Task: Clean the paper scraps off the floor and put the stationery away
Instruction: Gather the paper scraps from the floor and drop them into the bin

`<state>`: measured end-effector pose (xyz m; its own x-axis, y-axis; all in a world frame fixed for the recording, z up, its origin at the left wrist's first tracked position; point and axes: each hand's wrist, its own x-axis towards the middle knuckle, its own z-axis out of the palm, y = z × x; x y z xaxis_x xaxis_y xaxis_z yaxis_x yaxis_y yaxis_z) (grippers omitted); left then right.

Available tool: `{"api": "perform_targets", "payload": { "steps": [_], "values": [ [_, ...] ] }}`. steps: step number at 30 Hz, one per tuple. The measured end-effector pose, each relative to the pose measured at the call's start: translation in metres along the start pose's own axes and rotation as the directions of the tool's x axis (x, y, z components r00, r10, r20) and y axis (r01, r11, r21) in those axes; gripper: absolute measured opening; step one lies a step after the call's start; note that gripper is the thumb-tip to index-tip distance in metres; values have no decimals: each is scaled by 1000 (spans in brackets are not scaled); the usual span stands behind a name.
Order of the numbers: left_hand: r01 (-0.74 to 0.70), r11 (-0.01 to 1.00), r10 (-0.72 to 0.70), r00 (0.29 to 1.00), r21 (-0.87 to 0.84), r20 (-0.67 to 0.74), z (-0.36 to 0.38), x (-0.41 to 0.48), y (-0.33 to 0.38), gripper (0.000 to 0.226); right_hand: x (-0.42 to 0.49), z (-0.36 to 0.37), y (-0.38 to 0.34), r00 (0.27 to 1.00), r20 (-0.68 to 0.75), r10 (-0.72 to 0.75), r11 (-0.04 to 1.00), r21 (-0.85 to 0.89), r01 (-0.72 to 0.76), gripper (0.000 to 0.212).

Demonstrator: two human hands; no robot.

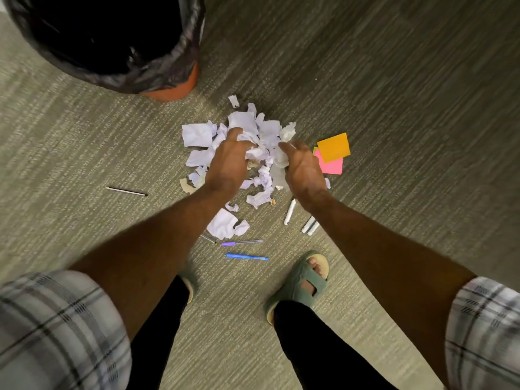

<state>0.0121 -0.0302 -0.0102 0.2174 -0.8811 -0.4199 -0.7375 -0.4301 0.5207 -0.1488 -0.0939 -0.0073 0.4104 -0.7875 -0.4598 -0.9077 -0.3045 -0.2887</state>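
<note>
Grey-green ribbed carpet floor [408, 80] lies open on its far right and left sides. A round bin lined with black plastic [157, 71] blocks the far left. Torn white paper scraps [197, 135] crowd the middle, with square orange and pink sticky notes [333, 147] just right. Nearer lie a blue plastic pen [247, 257] and white marker pens [309, 225].

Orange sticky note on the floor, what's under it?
A pink sticky note pokes out beneath the orange sticky note, with a green sliver at the left edge. Whether more notes lie underneath is hidden by the orange one.
</note>
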Motion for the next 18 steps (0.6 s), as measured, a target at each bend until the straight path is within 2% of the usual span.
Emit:
{"api": "perform_targets", "payload": {
  "steps": [4, 8, 12, 15, 18],
  "values": [
    [34, 999, -35, 999, -42, -10, -32, -16, 14, 47, -14, -35, -23, 1000, 13, 4, 999, 34, -5, 49],
    [91, 990, -93, 995, -111, -18, -65, -29, 25, 44, -24, -64, -50, 1000, -9, -18, 998, 54, 19, 55],
    [77, 976, -90, 994, -204, -56, -110, -37, 33, 41, -23, -99, -89, 999, -33, -28, 993, 112, 32, 54],
    [57, 970, -88, 988, -235, -124, -151, -40, 34, 28, -15, -127, -126, 997, -66, -27, 993, 113, 35, 50],
    [65, 962, -112, 980, -266, -166, -195, -36, 24, 21, -1, -151, -166, 999, -29, 13, 992, 129, -10, 43]
  ]
}}
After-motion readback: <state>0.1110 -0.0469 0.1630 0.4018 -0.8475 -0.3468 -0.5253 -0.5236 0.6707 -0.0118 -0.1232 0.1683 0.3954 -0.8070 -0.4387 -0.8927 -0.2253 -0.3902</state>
